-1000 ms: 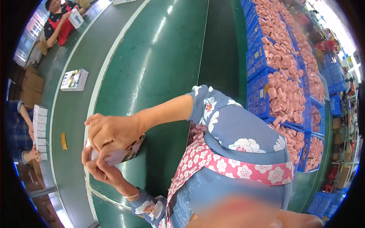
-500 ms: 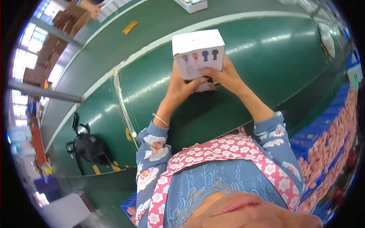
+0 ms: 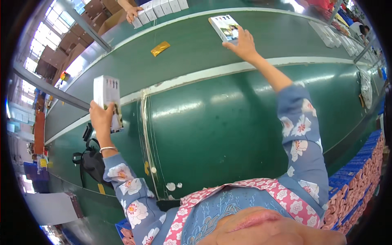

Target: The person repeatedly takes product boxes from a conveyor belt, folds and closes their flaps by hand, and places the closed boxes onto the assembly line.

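Observation:
In my left hand is a white printed box, lifted at the left, with small pictures of handheld fans near its top. My fingers and thumb close round its lower part. My right hand reaches out to the far side, its fingers spread at the near right edge of another white box. That second box lies on the grey-green belt with its picture side up. Whether my right fingertips press on it, I cannot tell.
A yellow packet lies on the belt. Across it, another person's hand touches a row of white boxes. A black bag sits on the green table at left. Blue crates with pink pieces stand at right.
Both hands held one box in front of me; now my left hand has carried it left, and my right hand has let go and stretched out to the box on the belt. The view has shifted.

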### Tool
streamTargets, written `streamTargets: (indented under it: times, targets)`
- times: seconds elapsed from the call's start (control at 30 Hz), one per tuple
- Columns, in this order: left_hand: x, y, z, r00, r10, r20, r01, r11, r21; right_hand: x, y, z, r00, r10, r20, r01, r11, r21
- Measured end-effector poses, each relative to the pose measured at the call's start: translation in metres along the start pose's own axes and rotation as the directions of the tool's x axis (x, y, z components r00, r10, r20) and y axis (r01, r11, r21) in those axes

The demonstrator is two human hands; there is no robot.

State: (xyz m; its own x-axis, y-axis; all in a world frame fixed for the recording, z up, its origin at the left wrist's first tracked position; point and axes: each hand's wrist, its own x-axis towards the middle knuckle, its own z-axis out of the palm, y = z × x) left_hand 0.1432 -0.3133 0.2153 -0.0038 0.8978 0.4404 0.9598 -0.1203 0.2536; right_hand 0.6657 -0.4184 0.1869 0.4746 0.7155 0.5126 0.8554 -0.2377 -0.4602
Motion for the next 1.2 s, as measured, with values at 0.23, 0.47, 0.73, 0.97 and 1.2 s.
streamTargets:
  times: [0.23,0.47,0.73,0.97,1.2]
  targets:
    - [0.035,0.007,0.056,0.979,-0.096,0.178,0.047,0.964,0.260,0.057,0.045,0.056,0.877,0.424,0.228,-0.353,0.888,-0.294]
    - [0.034,0.034,0.054,0.972,-0.064,0.225,0.008,0.971,0.239,0.016,0.062,0.075,0.981,0.183,-0.064,-0.187,0.980,-0.071]
    - [-0.039,0.181,0.021,0.810,0.529,-0.252,-0.579,0.657,-0.483,-0.105,-0.023,-0.011,0.932,-0.135,-0.338,0.252,0.909,0.333]
    - [-0.161,0.263,0.001,0.854,0.392,-0.342,-0.373,0.004,-0.928,-0.231,-0.074,-0.055,0.882,-0.348,-0.318,0.388,0.919,0.068]
    - [-0.191,0.227,0.027,0.645,0.640,-0.417,-0.504,-0.053,-0.862,-0.245,-0.062,-0.112,0.992,0.113,0.059,-0.114,0.584,0.803]
